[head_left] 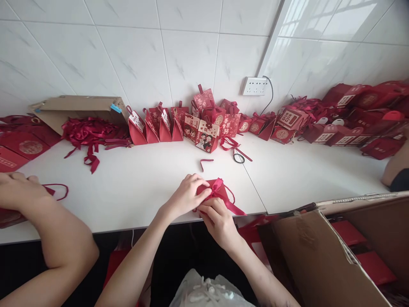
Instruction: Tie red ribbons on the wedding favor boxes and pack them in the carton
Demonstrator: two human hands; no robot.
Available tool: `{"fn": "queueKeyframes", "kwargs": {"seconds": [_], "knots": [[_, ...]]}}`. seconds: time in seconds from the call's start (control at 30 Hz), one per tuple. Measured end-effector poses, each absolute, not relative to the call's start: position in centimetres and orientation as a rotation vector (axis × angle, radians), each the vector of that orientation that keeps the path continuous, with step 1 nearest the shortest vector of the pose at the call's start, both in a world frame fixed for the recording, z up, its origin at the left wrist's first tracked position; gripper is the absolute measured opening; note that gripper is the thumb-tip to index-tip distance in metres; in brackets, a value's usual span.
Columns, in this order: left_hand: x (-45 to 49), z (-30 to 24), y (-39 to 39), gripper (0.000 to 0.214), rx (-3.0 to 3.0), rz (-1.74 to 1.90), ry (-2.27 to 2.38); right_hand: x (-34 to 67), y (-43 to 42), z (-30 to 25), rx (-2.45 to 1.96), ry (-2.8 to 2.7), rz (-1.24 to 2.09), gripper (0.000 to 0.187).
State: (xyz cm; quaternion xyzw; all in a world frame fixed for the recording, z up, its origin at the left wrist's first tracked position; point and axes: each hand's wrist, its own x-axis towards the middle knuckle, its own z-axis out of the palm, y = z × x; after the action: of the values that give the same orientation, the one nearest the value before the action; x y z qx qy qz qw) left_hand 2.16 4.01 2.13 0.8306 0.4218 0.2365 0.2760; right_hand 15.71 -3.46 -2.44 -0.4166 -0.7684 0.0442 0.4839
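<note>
A small red gift box (214, 194) with a red ribbon bow (218, 186) lies at the front edge of the white table (143, 179). My left hand (188, 194) grips its left side, fingers curled over the top. My right hand (217, 219) holds it from the near side, fingers pinched at the ribbon, whose tail (234, 208) trails to the right.
Finished red boxes (204, 123) line the tiled wall, with more (345, 123) at the right. A heap of red ribbons (91, 134) lies beside a cardboard box (76, 108). A co-worker's arm (41, 221) rests at the left. An open carton (319, 251) stands at the lower right.
</note>
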Motion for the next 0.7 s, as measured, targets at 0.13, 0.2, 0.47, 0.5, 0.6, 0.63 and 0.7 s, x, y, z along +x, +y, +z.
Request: {"fn": "queueKeyframes", "kwargs": {"seconds": [0.13, 0.2, 0.47, 0.5, 0.6, 0.63, 0.7], "knots": [[2.9, 2.0, 4.0, 0.013, 2.366, 0.592, 1.071, 16.3, -3.7, -2.5, -0.908, -1.87, 0.149, 0.023], [2.9, 1.7, 4.5, 0.009, 2.385, 0.577, 1.033, 16.6, -3.6, -2.6, -0.851, -1.886, 0.171, 0.025], [2.4, 0.0, 5.9, 0.016, 2.376, 0.696, 0.891, 17.7, -3.0, -3.1, -0.713, -1.836, 0.314, 0.038], [2.5, -0.2, 5.8, 0.017, 2.382, 0.703, 0.885, 17.7, -3.0, -3.1, -0.717, -1.847, 0.309, 0.036], [2.6, -0.2, 5.7, 0.021, 2.392, 0.688, 0.888, 17.5, -3.3, -2.5, -0.749, -1.907, 0.307, 0.02], [2.6, -0.2, 5.7, 0.022, 2.39, 0.677, 0.894, 17.5, -3.5, -2.1, -0.744, -1.92, 0.334, 0.018], [2.7, 0.0, 5.7, 0.023, 2.376, 0.647, 0.905, 17.8, -4.0, -1.2, -0.698, -1.896, 0.423, 0.028]]}}
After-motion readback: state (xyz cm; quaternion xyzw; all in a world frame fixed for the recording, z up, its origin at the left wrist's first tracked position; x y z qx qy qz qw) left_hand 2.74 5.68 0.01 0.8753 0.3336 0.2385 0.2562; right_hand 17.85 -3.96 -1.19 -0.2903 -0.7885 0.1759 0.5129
